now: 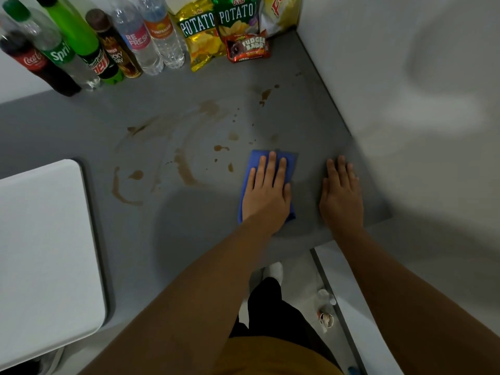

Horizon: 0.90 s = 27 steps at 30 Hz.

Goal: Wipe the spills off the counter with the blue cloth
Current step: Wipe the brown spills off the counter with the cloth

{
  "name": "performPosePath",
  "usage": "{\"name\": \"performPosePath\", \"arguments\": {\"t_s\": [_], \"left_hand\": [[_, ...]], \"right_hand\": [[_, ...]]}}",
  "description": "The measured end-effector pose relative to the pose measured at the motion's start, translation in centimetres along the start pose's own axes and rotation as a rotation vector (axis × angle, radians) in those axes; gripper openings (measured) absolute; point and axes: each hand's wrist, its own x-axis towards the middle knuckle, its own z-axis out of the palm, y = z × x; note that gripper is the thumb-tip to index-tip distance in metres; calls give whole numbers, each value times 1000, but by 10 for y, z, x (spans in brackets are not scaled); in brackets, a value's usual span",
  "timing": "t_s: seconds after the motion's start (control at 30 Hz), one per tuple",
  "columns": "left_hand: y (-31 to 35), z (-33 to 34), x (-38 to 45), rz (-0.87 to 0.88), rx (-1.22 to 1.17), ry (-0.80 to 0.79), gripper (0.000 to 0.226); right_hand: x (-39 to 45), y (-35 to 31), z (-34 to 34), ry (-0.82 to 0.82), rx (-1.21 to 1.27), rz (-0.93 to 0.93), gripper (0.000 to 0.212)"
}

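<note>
The left hand lies flat, fingers straight and together, pressing the folded blue cloth onto the grey counter, presumably to drive it across the brown spills. The cloth sits near the counter's front right, its long axis running away from the person, far edge pointing toward the snack packets. The right hand rests open, palm down, on bare counter just beside the cloth, likely as a brace. Most spills lie left of the cloth, unwiped
</note>
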Motion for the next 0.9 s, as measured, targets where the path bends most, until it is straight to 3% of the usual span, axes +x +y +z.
{"name": "performPosePath", "arguments": {"t_s": [0.23, 0.43, 0.67, 0.9], "left_hand": [[-50, -24, 33, -81, 5, 14, 61], [-92, -30, 4, -179, 25, 35, 62], [-72, -14, -43, -175, 36, 34, 63], [-67, -17, -20, -115, 22, 19, 62]], "right_hand": [[0, -1, 0, 18, -20, -13, 50], [-1, -2, -2, 7, -38, -11, 50], [-4, -9, -5, -11, -55, 7, 52], [-9, -49, 5, -69, -40, -82, 54]]}}
